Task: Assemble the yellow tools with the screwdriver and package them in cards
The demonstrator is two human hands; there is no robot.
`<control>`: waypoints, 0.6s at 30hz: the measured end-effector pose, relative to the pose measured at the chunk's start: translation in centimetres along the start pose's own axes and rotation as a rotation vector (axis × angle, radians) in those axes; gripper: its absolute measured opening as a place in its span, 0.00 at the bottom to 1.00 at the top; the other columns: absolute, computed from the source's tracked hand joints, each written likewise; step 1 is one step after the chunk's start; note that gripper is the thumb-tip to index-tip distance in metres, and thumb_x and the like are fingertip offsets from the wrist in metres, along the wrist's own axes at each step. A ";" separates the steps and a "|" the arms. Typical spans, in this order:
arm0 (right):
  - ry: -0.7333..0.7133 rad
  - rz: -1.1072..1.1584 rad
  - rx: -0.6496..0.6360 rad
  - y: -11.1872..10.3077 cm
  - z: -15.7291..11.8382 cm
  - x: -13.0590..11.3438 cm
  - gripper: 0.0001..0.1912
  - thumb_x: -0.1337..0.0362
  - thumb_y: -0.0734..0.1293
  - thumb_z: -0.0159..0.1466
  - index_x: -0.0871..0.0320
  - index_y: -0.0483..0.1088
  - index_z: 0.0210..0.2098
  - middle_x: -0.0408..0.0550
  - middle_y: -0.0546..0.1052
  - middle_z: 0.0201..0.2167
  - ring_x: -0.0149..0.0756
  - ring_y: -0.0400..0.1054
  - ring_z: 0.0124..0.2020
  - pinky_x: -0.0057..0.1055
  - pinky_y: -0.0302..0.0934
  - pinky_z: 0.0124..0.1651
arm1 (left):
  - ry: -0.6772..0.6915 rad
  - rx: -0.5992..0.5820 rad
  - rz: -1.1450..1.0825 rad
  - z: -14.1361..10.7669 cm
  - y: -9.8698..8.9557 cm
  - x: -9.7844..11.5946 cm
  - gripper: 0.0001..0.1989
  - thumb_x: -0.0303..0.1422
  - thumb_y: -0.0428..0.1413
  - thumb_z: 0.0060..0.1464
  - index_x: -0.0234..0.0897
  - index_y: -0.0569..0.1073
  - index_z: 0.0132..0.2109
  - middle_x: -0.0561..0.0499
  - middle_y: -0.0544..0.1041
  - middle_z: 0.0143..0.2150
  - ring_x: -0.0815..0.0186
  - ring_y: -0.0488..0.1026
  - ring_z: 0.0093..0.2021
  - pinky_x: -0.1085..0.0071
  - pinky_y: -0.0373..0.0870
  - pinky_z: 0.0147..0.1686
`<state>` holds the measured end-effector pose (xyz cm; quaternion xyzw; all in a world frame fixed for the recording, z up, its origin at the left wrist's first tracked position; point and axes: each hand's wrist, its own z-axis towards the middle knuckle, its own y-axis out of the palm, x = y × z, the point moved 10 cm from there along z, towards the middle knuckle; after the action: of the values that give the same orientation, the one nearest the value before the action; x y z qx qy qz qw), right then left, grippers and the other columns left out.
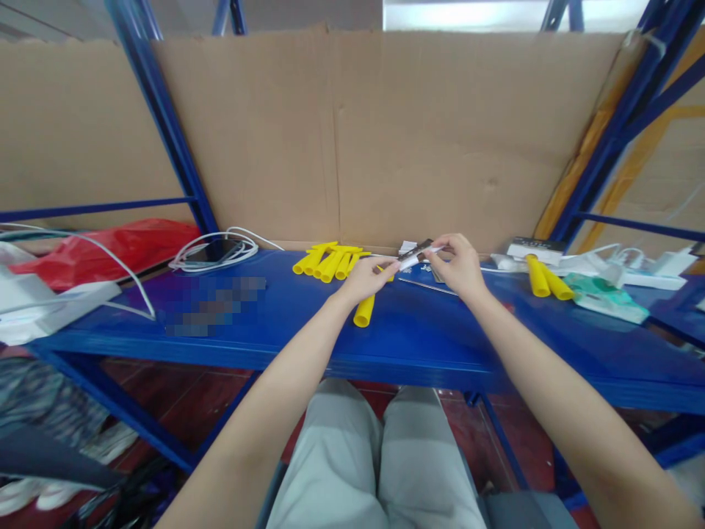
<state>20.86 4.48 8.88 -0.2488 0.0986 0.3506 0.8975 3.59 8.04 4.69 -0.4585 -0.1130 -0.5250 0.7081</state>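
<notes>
Over the blue table [308,323], a small dark-and-white strip [410,257] stretches between my two hands; its exact kind is unclear. My left hand [368,279] is closed on its left end. Fingers of my right hand [461,264] pinch the other end. Below my left hand lies a yellow plastic tube [363,312], partly hidden by the hand. Behind and to the left, several more yellow tubes [329,266] lie side by side in a row. A thin metal rod [427,286] rests on the table beneath the strip.
Coiled white cable [242,253] and a red plastic bag [121,246] lie to the left. On the right are two yellow tubes [538,278], a small box [534,250], a green-and-white packet [603,297] and a power strip [655,280]. Cardboard [429,132] stands along the back.
</notes>
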 end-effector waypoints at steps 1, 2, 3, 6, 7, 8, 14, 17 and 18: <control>0.003 -0.009 0.001 0.0 0.0 0.1 0.04 0.62 0.66 0.58 0.56 0.68 0.31 0.50 0.74 0.37 0.40 0.69 0.40 0.38 0.65 0.45 | -0.006 0.016 0.013 -0.1 -0.2 0.1 0.14 0.38 0.54 0.57 0.36 0.79 0.45 0.49 0.81 0.39 0.66 0.74 0.36 0.71 0.70 0.39; 0.009 -0.014 0.000 0.0 0.0 0.2 0.04 0.63 0.66 0.58 0.56 0.68 0.31 0.50 0.74 0.36 0.40 0.69 0.39 0.38 0.65 0.44 | -0.013 0.033 0.028 -0.1 -0.4 0.1 0.14 0.38 0.55 0.56 0.37 0.78 0.47 0.49 0.81 0.40 0.66 0.75 0.37 0.71 0.71 0.39; 0.013 -0.015 -0.002 0.1 0.1 0.3 0.03 0.63 0.65 0.58 0.56 0.68 0.31 0.50 0.74 0.36 0.40 0.69 0.39 0.38 0.66 0.43 | -0.019 0.045 0.041 -0.2 -0.5 0.2 0.15 0.37 0.56 0.55 0.37 0.78 0.48 0.49 0.81 0.41 0.66 0.75 0.37 0.71 0.71 0.40; 0.011 -0.005 -0.020 0.4 0.1 0.5 0.04 0.63 0.65 0.58 0.56 0.69 0.31 0.50 0.74 0.36 0.40 0.69 0.38 0.37 0.66 0.41 | -0.021 0.047 0.059 -0.2 -0.6 0.2 0.16 0.37 0.58 0.54 0.39 0.78 0.48 0.49 0.81 0.41 0.66 0.75 0.36 0.70 0.72 0.41; 0.005 -0.003 -0.030 0.6 0.1 0.5 0.04 0.63 0.65 0.58 0.56 0.69 0.32 0.50 0.74 0.36 0.40 0.69 0.38 0.37 0.66 0.40 | -0.017 0.042 0.062 -0.2 -0.6 0.1 0.15 0.36 0.58 0.54 0.39 0.78 0.48 0.49 0.81 0.40 0.65 0.75 0.36 0.70 0.72 0.41; -0.002 -0.003 -0.041 0.8 0.1 0.4 0.04 0.62 0.65 0.59 0.56 0.69 0.32 0.50 0.74 0.36 0.40 0.69 0.38 0.38 0.66 0.40 | -0.013 0.040 0.064 -0.2 -0.5 0.0 0.15 0.36 0.58 0.54 0.39 0.79 0.48 0.49 0.81 0.39 0.65 0.75 0.36 0.70 0.72 0.40; -0.036 0.034 -0.021 0.6 -0.2 -0.1 0.14 0.58 0.66 0.59 0.55 0.69 0.43 0.53 0.71 0.44 0.44 0.68 0.45 0.41 0.68 0.42 | -0.031 0.079 0.000 0.1 -0.8 -0.7 0.15 0.32 0.58 0.53 0.38 0.79 0.48 0.49 0.82 0.39 0.67 0.75 0.32 0.70 0.73 0.37; -0.035 0.080 0.010 0.4 -0.3 -0.1 0.20 0.54 0.66 0.60 0.56 0.66 0.49 0.56 0.69 0.50 0.45 0.66 0.49 0.41 0.68 0.45 | -0.036 0.104 -0.131 0.2 -1.1 -0.6 0.15 0.32 0.58 0.53 0.35 0.78 0.48 0.47 0.81 0.41 0.66 0.77 0.34 0.70 0.74 0.37; -0.027 0.096 0.014 0.5 -0.3 0.1 0.21 0.53 0.65 0.60 0.55 0.65 0.50 0.56 0.68 0.51 0.45 0.66 0.50 0.40 0.68 0.45 | -0.035 0.121 -0.183 0.3 -1.2 -0.6 0.15 0.32 0.58 0.53 0.34 0.78 0.48 0.46 0.81 0.43 0.66 0.77 0.36 0.70 0.74 0.38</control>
<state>20.58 4.72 8.44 -0.2328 0.1005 0.3961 0.8825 2.37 8.59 5.13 -0.4117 -0.1982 -0.5718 0.6814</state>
